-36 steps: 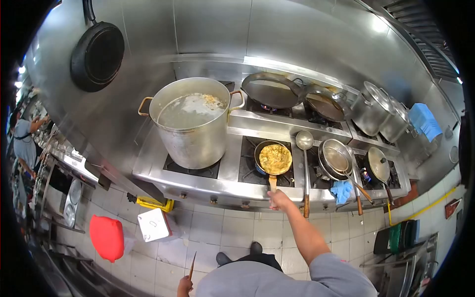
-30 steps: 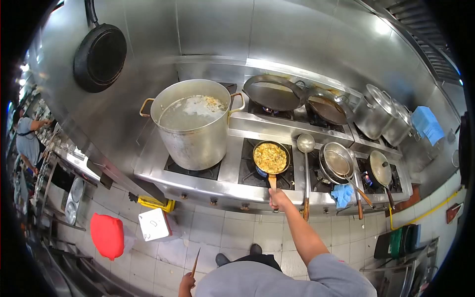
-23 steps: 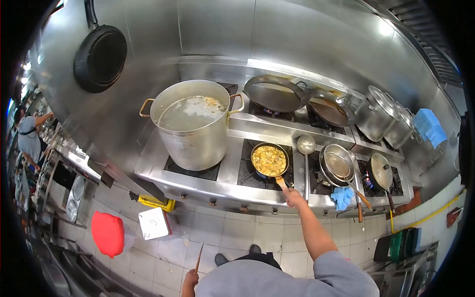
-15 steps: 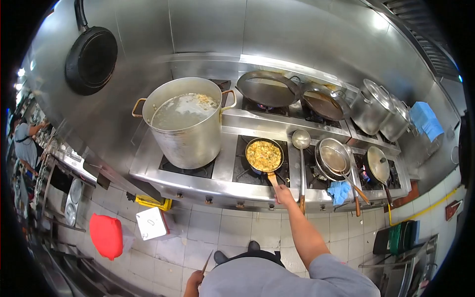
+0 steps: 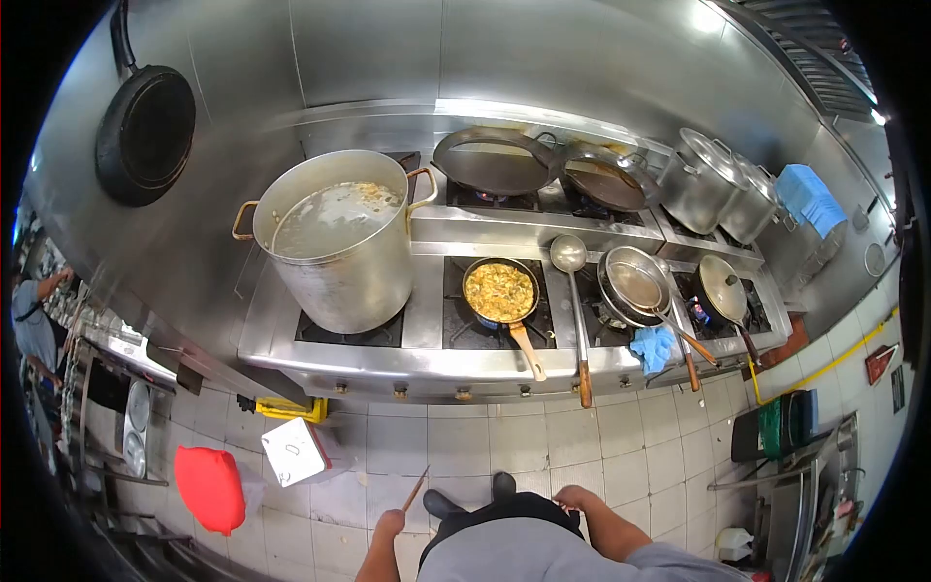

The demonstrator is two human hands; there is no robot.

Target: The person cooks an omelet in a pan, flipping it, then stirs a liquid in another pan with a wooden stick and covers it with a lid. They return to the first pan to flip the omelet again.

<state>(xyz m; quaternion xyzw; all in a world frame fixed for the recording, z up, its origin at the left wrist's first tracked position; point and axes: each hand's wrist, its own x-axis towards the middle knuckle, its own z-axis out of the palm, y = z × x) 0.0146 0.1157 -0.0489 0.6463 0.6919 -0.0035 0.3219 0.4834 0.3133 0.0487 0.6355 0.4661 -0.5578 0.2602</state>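
My left hand (image 5: pixel 391 524), low in the view, is closed round a thin, pointed brown utensil (image 5: pixel 416 487) whose exact kind I cannot make out. My right hand (image 5: pixel 574 499) is down beside my waist at the edge of the black apron (image 5: pixel 529 508). Its fingers look curled, and whether anything is in them is hidden. On the front burner sits a frying pan with a light wooden-looking handle (image 5: pixel 527 351) pointing towards me. Chopped yellow-orange food, like an egg mixture (image 5: pixel 499 292), fills the pan. Blue flame shows under its front edge.
A tall stockpot (image 5: pixel 344 281) of cloudy liquid stands left of the pan. A long ladle (image 5: pixel 580 320), strainers (image 5: pixel 635 281), a blue cloth (image 5: pixel 653 347) and a lidded pan (image 5: pixel 722 291) lie to the right. Woks (image 5: pixel 495 165) sit behind. On the floor are a white-lidded bin (image 5: pixel 294 453) and a red-covered container (image 5: pixel 209 490).
My right hand has let go of the frying pan's handle and drawn back to my waist. The handle has swung slightly to the right. The left hand still holds the thin utensil.
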